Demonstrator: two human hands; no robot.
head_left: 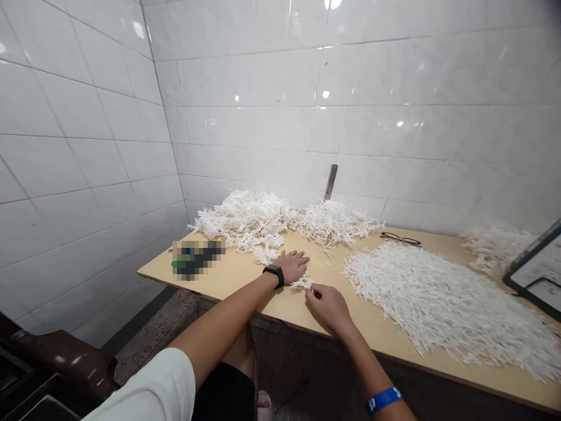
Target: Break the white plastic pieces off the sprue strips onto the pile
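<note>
My left hand (294,267) lies palm down on the table with its fingers stretched out, a dark watch on its wrist. Beside and partly under it is a small cluster of white branched plastic pieces (300,283). My right hand (329,305) is closed in a pinch at the near edge of this cluster, its fingertips on a thin white piece; how much they grip is partly hidden. Just behind my left hand, a small clump (265,255) of similar white pieces trails from a large tangled heap (248,216).
The wooden table (245,280) stands against tiled walls. A second tangled heap (331,222) has a metal bar (331,182) behind it. To the right spread many loose white sticks (442,298), with eyeglasses (401,238) and a clipboard (539,269) nearby. Blurred items (197,260) lie left.
</note>
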